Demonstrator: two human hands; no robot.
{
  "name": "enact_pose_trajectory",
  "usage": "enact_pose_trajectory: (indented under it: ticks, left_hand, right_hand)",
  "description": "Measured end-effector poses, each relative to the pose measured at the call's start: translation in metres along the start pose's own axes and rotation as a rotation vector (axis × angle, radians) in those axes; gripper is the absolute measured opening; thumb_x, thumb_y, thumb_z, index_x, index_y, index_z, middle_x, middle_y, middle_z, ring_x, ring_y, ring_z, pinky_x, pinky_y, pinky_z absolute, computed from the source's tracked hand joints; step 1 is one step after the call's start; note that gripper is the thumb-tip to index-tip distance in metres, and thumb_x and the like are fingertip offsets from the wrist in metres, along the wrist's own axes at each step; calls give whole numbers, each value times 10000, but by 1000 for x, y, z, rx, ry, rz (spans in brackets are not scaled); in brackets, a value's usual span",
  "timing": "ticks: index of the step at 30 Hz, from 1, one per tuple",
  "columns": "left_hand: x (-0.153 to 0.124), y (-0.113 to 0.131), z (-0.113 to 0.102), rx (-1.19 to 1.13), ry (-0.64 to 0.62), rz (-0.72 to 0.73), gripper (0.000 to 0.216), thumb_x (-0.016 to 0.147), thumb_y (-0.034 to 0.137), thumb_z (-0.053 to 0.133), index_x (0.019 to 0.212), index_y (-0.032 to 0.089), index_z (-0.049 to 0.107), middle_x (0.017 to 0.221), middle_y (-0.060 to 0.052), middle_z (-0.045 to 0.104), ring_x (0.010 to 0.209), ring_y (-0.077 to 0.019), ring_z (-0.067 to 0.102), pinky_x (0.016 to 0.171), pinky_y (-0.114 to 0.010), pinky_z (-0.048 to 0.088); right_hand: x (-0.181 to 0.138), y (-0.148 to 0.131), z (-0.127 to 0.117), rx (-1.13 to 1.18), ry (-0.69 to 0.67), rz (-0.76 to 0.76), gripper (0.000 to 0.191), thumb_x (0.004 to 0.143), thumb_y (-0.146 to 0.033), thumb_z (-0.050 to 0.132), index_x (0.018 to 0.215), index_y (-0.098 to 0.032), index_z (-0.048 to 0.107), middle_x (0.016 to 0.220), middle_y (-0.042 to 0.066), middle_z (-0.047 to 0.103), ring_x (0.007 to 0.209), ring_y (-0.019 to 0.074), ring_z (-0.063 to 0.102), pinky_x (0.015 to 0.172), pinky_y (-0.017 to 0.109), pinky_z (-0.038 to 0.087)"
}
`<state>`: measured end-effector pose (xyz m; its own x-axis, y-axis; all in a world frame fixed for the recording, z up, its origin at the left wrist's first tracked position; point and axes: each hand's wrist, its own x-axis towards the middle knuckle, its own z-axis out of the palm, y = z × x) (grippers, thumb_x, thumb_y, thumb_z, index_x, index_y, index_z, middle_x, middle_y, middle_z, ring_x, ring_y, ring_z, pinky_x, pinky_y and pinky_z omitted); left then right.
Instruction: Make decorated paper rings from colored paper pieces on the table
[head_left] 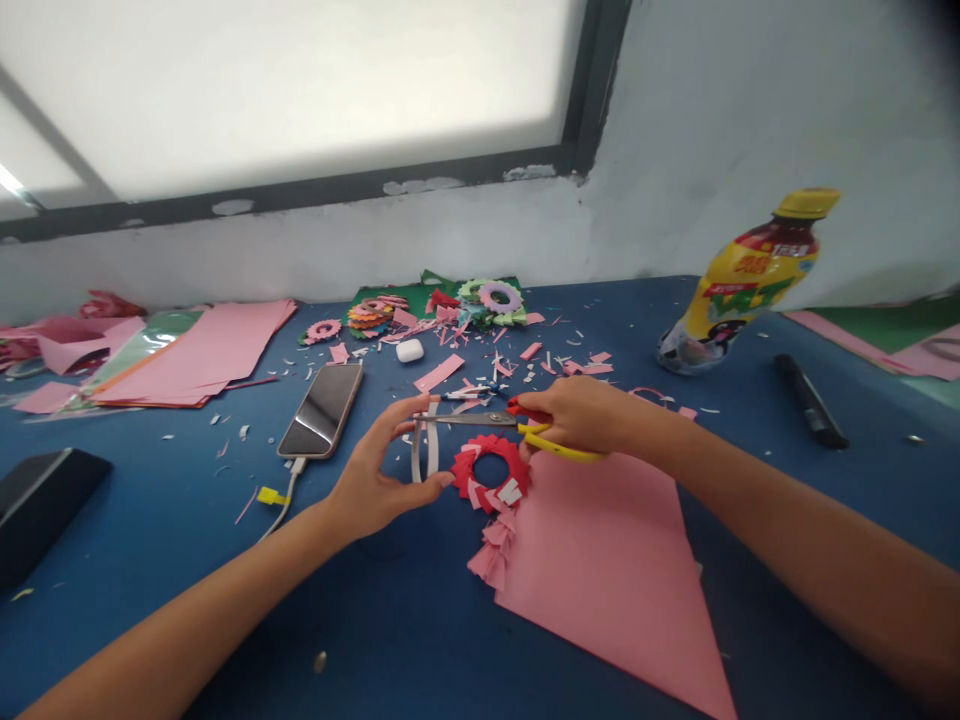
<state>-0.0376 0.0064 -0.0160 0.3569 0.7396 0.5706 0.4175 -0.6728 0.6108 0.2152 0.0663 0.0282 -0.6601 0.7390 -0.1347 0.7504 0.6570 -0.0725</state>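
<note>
The white paper strip (433, 450), just off centre toward seven o'clock, is pinched in the left hand (367, 475); the right hand (585, 412) grips scissors (499, 419) across it, seemingly not cut through yet. Toward four o'clock from it, the red paper ring (516, 460) looks closed all round. Right fingertips are hard to make out.

The right grip (574, 415) hides part of the handles of the scissors (480, 419). A cable (289, 495) disappears behind the left forearm (225, 590). Picture edges crop the black object (37, 510), window (300, 90) and large pink sheet (615, 560). Some scraps (244, 432) on the worktop (420, 630) are too small to identify.
</note>
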Motion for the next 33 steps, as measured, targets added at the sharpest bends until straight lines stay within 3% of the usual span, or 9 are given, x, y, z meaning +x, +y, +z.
enact_pose_trajectory:
  ticks: [7, 11, 13, 15, 18, 21, 24, 27, 33]
  left_hand:
    - [10, 5, -11, 398, -50, 132, 724, 718, 217, 664, 1339, 269, 296, 1233, -87, 513, 1123, -227, 494, 945, -383, 424]
    - [17, 7, -20, 602, -167, -29, 723, 732, 310, 653, 1351, 221, 290, 1233, -105, 530, 1119, -252, 502, 937, -409, 421]
    - [18, 6, -24, 647, -176, -124, 685, 726, 402, 647, 1311, 191, 361, 1218, -113, 548, 1103, -271, 516, 928, -426, 422]
    - [20, 5, -27, 641, -126, -176, 524, 762, 439, 593, 1207, 186, 479, 1146, -96, 598, 1046, -260, 557, 899, -406, 441]
    - [21, 3, -29, 571, -29, -197, 253, 842, 362, 498, 1012, 201, 594, 978, -49, 665, 900, -202, 620, 819, -323, 483]
    - [21, 3, -27, 442, 4, -232, 207, 847, 326, 488, 940, 193, 617, 917, -45, 680, 825, -181, 635, 754, -287, 501]
    - [20, 4, -25, 308, -34, -303, 226, 834, 334, 501, 959, 185, 615, 881, -51, 682, 781, -181, 636, 705, -292, 514]
    - [21, 9, -21, 228, -74, -313, 254, 837, 330, 502, 1032, 193, 589, 856, -47, 668, 750, -164, 626, 689, -284, 517]
    - [39, 33, -9, 152, -189, -175, 446, 837, 217, 500, 1263, 275, 382, 1273, -87, 442, 712, -82, 596, 707, -255, 521]
  right_hand:
    - [6, 16, 6, -158, 56, 198, 373, 806, -484, 404, 975, -196, 571, 734, 79, 657, 615, 200, 587, 456, 240, 220]
    - [7, 51, 11, -160, 126, 442, 540, 748, -620, 413, 999, -175, 587, 858, 134, 669, 739, 279, 615, 510, 278, 319]
    - [4, 70, 11, -128, 135, 536, 534, 732, -602, 453, 995, -161, 601, 925, 147, 661, 789, 304, 611, 542, 306, 361]
    - [-1, 85, 8, -101, 127, 549, 486, 752, -542, 469, 1003, -148, 605, 966, 145, 650, 810, 294, 607, 567, 315, 388]
    - [-8, 93, 2, -94, 138, 496, 435, 789, -451, 475, 1034, -115, 599, 1030, 167, 613, 876, 293, 584, 628, 331, 414]
    - [-8, 79, -1, -75, 194, 376, 364, 826, -345, 454, 1077, -116, 584, 1107, 163, 573, 967, 284, 549, 714, 341, 417]
    - [-2, 46, 0, 12, 202, 225, 269, 829, -288, 474, 1046, -193, 602, 1062, 69, 619, 917, 201, 574, 737, 286, 418]
    - [3, 8, 4, 297, 231, 12, 195, 808, -285, 539, 939, -179, 636, 957, 53, 655, 820, 171, 585, 716, 274, 421]
    - [0, -33, 4, 858, 303, -122, 253, 759, -352, 610, 947, -184, 625, 858, 28, 654, 726, 121, 571, 654, 233, 441]
